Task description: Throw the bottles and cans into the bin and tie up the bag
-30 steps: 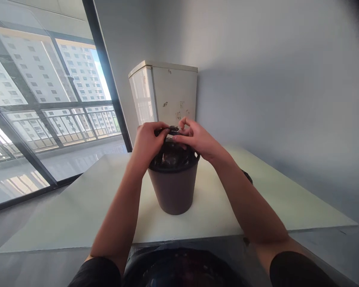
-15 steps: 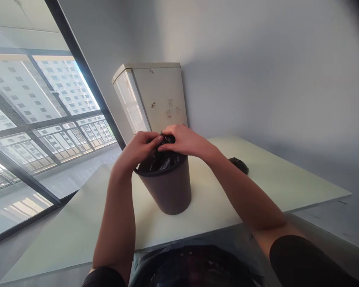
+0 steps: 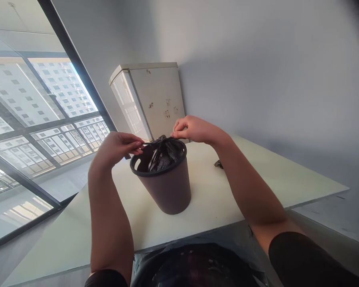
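Note:
A brown trash can (image 3: 167,189) with a black rim and a handle slot stands on the pale table. Inside it a black garbage bag (image 3: 164,159) is gathered up, with a knot at its top just above the rim. My left hand (image 3: 116,147) pinches one twisted end of the bag, left of the knot. On the other side, my right hand (image 3: 194,129) grips the opposite end between thumb and fingers. Both ends are stretched outward from the knot. The bag's lower part is hidden inside the can.
A small black crumpled bundle (image 3: 218,164) lies on the table (image 3: 287,183), partly behind my right forearm. A white fridge-like cabinet (image 3: 155,99) with rust spots stands behind. Glass sliding doors (image 3: 44,99) are on the left, a grey wall (image 3: 251,79) on the right.
My hands were close together over the bag and have moved apart, pulling its ends left and right into a knot. The view has swung, shifting the background leftward.

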### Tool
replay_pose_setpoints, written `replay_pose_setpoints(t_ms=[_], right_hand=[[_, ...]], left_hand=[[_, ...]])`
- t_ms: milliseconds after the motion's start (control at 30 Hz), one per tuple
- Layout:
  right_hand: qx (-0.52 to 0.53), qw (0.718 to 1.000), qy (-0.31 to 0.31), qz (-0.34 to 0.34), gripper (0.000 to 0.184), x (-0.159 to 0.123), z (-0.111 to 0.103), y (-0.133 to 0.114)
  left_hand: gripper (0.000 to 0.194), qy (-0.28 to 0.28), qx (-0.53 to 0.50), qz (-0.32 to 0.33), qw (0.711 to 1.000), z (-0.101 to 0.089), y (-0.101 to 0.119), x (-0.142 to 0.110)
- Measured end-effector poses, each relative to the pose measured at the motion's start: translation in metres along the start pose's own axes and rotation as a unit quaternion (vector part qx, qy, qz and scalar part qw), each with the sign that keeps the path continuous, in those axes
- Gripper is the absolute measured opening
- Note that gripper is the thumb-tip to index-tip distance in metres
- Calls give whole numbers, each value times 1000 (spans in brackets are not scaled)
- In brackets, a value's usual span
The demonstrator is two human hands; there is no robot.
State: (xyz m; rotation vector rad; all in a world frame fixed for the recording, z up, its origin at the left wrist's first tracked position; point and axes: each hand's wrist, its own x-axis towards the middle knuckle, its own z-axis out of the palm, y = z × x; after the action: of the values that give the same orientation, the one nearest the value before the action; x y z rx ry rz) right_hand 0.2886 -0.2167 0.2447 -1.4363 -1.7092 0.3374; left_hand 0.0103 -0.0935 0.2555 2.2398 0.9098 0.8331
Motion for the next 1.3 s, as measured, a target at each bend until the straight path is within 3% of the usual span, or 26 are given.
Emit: replay_pose_setpoints(t_ms=[100,200,300,400,467,567,667,767,833,1033,1133,1300], right_hand=[[-38,998,-28,46,52,0,-10,12],[-28,998,-26,53,53,0,-10,12],[74,997,-9,-23,40,-2,3,-1],[172,980,-24,-99,29,-4,22,-18],[178,974,-36,-133,29,-6,31,-25],[130,980,-7,-151,25,-7,36,-25],[63,987,22,-143,44,-2,42,-17],[30,984,-48,-167,31,7,53,-10],[22,984,-70,-165,22,13,60,-7],[-8,991,71,-112,16,18,63,-10],[32,989,98,-107,18,17,61,-12],[15,982,143,-119,20,16,60,-12]], left_hand=[[23,-38,55,-34,997,-10,-7,0],[26,-16,105,-6,994,-8,3,-9],[33,-14,95,57,994,6,22,-19],[36,-92,66,87,990,23,35,-21],[31,-111,62,94,987,31,36,-19],[32,-59,72,93,991,35,31,-13],[33,18,57,96,994,37,30,-12],[32,102,27,120,987,41,37,-16],[31,127,8,132,983,42,44,-20],[68,122,-18,124,985,36,44,-22],[58,119,58,103,986,35,33,-14],[45,48,153,32,986,41,15,5]])
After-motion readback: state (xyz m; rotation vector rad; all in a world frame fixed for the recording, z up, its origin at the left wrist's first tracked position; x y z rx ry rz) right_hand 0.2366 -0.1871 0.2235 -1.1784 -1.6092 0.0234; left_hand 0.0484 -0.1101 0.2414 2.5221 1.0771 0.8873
